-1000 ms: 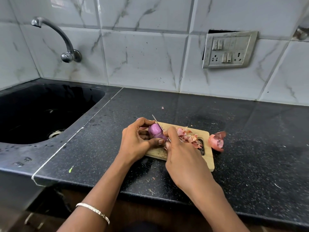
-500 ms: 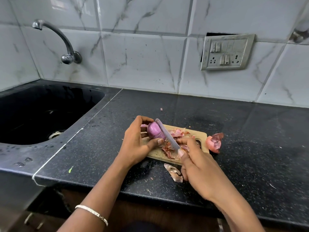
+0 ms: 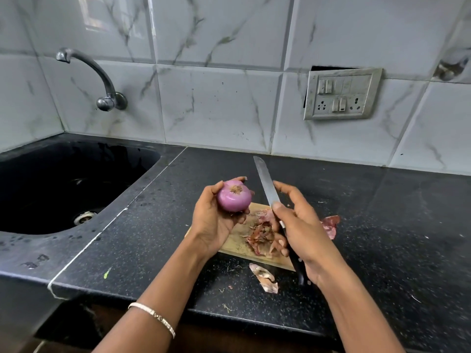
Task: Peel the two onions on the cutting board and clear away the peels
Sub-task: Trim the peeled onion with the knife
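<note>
The left hand (image 3: 214, 220) held the peeled onion (image 3: 234, 196) up off the board (image 3: 237, 244), fingers curled round it, while the right hand (image 3: 300, 225) gripped the knife (image 3: 266, 184) by its handle, blade pointing up just beside the onion. That close, a slip of the smooth bulb could bring the edge onto a left finger. One peel (image 3: 263, 277) lay on the worktop (image 3: 153, 238), and a careless sweep could scatter more.
</note>
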A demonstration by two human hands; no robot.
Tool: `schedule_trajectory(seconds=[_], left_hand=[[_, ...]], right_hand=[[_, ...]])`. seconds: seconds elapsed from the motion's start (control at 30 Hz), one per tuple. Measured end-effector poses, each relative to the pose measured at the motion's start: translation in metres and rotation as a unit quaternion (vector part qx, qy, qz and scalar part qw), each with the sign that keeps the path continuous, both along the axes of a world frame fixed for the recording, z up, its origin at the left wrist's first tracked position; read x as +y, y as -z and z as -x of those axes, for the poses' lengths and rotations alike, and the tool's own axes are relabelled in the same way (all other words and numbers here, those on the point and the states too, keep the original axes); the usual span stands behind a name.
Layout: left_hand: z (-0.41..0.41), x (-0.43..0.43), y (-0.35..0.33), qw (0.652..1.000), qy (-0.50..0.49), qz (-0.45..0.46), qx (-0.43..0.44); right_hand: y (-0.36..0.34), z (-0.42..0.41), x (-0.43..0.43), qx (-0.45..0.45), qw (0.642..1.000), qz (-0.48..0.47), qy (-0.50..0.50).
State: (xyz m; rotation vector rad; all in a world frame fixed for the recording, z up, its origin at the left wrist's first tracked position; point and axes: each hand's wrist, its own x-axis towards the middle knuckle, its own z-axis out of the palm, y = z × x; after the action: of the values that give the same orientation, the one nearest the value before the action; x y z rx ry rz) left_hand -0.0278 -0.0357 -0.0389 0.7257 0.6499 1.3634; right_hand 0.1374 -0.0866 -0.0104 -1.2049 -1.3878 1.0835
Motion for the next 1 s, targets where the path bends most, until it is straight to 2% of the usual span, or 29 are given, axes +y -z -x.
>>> schedule_trajectory(seconds=[0.13, 0.23, 0.67, 0.8, 1.0], left_hand=[[-0.011, 0.004, -0.011, 0.995, -0.077, 0.043, 0.051], [-0.01, 0.007, -0.009, 0.991, -0.107, 0.071, 0.048], [-0.006, 0.009, -0.004, 0.991, -0.09, 0.091, 0.041], [-0.008, 0.009, -0.004, 0.99, -0.084, 0.092, 0.059], [-0.006, 0.011, -0.004, 0.992, -0.084, 0.094, 0.025]], right_hand=[[-0.002, 0.013, 0.008, -0.002, 0.999, -0.039, -0.031], [0.001, 0.022, 0.008, 0.003, 0.997, -0.053, -0.053], [0.03, 0.04, 0.022, -0.193, 0.967, -0.163, 0.035], [0.027, 0.044, 0.029, -0.204, 0.962, -0.17, 0.058], [0.034, 0.051, 0.024, -0.203, 0.961, -0.172, 0.071]])
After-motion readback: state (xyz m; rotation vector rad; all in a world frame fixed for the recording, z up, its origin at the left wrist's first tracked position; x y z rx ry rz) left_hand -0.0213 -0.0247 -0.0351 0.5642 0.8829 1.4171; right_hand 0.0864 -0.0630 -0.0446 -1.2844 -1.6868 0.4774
